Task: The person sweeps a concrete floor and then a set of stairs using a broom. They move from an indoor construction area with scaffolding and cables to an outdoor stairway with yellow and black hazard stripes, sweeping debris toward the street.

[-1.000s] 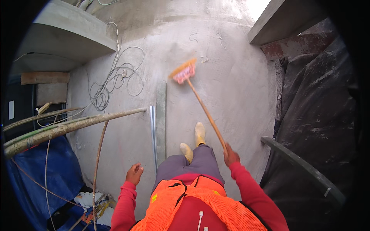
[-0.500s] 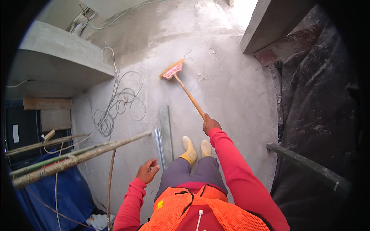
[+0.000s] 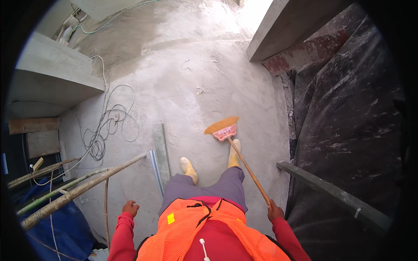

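Right now your right hand is wrapped around the top end of the long wooden broom handle, fingers closed tight on the stick, low at your right hip. From that grip the handle runs away from you, forward and a little to the left, down to the orange-bristled broom head with the pink collar, which sits on the grey concrete floor just ahead of the toe of your right yellow rubber boot. So the broom's long axis points from your fist toward the middle of the floor, bristles fanned at the far end, and the right hand is the only one on it.

Your left hand hangs well apart from the broom, out at your left side in its red sleeve, holding nothing; the fingers look loosely curled, though the view is too small to say more. It is near a thin brown rod and the long bamboo poles that slant across the left edge of the floor.

Your left yellow boot stands beside a flat grey metal strip lying lengthwise on the concrete. Farther left, a tangle of white cable loops beneath a concrete ledge. Along the right edge, black plastic sheeting drapes down, with a grey bar slanting across it.
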A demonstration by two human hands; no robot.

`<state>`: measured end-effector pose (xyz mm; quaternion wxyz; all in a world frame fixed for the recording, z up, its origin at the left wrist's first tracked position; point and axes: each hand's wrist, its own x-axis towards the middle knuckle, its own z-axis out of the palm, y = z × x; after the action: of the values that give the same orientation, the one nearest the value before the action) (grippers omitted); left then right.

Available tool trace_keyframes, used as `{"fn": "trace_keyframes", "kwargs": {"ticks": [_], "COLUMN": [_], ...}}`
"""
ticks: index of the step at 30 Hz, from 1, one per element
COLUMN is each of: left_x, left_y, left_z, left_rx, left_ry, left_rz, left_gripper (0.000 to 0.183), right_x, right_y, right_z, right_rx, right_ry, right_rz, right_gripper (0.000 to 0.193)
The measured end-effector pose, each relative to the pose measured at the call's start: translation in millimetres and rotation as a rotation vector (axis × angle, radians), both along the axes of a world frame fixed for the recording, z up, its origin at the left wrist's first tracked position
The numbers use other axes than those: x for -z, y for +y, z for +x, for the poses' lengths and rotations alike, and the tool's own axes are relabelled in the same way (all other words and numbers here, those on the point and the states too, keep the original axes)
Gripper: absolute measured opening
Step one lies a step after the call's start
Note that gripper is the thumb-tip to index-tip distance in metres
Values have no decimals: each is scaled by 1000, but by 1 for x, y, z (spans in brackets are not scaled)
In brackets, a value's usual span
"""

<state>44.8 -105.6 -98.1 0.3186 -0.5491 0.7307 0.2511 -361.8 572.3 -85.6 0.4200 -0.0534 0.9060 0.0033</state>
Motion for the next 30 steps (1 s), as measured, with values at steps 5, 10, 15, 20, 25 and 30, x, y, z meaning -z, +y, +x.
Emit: {"fn": "trace_keyframes", "kwargs": {"ticks": [5, 10, 15, 20, 25, 30], "left_x": [-14, -46, -90, -58, -41, -34], "left_y": [66, 137, 160, 133, 170, 177], "left_z": [-146, -395, -487, -374, -223, -268], "left_rx": [9, 150, 140, 133, -44, 82], "left_ry": [74, 597, 817, 432, -49, -191], "left_rz": [85, 214, 308, -20, 56, 351], "left_gripper": [52, 46, 44, 41, 49, 53], "right_x": [80, 133, 105, 48, 36, 88], "right_y": [-76, -237, -272, -97, 64, -16], "right_z": [-122, -268, -332, -281, -233, -306], "right_rx": [-89, -178, -228, -92, -31, -116], "right_ry": [7, 159, 198, 72, -47, 52], "right_rz": [-27, -427, -500, -374, -139, -174], "right_gripper": [48, 49, 45, 53, 52, 53]}}
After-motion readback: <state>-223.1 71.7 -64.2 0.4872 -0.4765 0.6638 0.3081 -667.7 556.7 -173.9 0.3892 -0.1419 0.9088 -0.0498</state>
